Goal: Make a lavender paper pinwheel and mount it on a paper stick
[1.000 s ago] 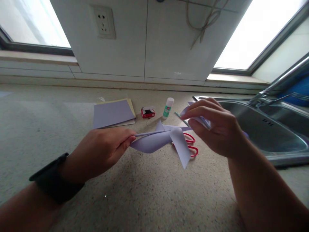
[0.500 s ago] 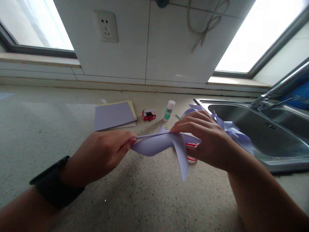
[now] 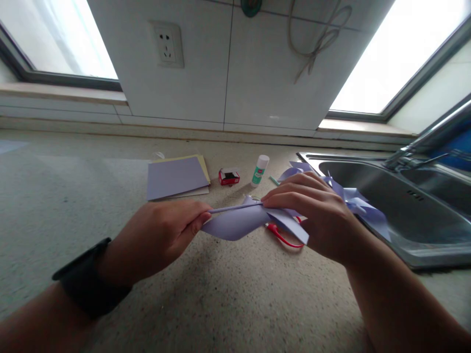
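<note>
A lilac paper pinwheel (image 3: 235,225) on a thin rolled-paper stick (image 3: 233,208) is held level above the counter. My left hand (image 3: 162,235), with a black band on its wrist, pinches the stick's left end. At the stick's other end, my right hand (image 3: 312,211) grips the pinwheel's middle; its fingers hide part of the blades. Red-handled scissors (image 3: 283,238) lie under the pinwheel, partly covered. Behind my right hand, more folded lilac paper (image 3: 358,201), shaped like pinwheel blades, rests by the sink edge.
A stack of lilac and yellow paper (image 3: 176,177) lies at back left. Near it are a small red box (image 3: 228,176) and an upright glue stick (image 3: 259,170). A steel sink (image 3: 430,252) with a faucet (image 3: 401,154) is on the right. A wall socket (image 3: 167,44) is above.
One pinwheel blade that hung straight down now points toward the lower right, so more of the red scissors shows. Both hands keep their hold, and the view has shifted slightly.
</note>
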The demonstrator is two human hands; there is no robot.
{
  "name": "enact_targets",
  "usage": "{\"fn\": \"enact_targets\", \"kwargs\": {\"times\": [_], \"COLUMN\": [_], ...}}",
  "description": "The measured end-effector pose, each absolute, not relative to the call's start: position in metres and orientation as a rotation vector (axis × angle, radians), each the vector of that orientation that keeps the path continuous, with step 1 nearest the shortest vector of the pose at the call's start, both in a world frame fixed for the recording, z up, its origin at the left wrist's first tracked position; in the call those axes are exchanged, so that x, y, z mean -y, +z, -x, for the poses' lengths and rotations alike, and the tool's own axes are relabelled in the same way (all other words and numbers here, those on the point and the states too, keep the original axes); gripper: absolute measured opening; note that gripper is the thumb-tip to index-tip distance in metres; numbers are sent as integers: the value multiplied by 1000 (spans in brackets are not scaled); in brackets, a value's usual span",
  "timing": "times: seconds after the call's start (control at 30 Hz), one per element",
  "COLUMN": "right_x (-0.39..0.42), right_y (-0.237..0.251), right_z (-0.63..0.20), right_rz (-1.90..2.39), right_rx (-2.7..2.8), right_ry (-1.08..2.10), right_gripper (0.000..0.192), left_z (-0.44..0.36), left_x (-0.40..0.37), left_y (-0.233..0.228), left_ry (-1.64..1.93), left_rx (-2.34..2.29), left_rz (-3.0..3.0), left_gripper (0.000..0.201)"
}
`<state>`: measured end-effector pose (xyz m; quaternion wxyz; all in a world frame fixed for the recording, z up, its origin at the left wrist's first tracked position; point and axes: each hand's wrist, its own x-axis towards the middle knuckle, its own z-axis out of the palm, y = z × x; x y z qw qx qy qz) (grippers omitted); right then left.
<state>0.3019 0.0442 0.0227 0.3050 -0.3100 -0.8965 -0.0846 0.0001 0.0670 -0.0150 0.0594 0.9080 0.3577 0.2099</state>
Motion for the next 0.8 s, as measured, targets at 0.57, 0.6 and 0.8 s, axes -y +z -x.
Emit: {"fn": "enact_targets", "kwargs": {"times": [0.57,0.6,0.8], "right_x": [-45,-47,-55], "right_y": [27,25,18], "right_z": [-310,-312,-320], "right_rz": [976,994,1052], "right_rx": [2068,2052,1996], "right_ry": [-426,-433,-526], "right_gripper": [47,46,50], "left_z": [-2,-2,-4], "left_x": [-70,-70,-71], "left_y": [-20,-22,-29], "left_ry": [792,811,801], "left_rx": [-1087,-1073,-886], "left_rz": [-2325,-2278,-1863], "left_gripper": [28,28,19]}}
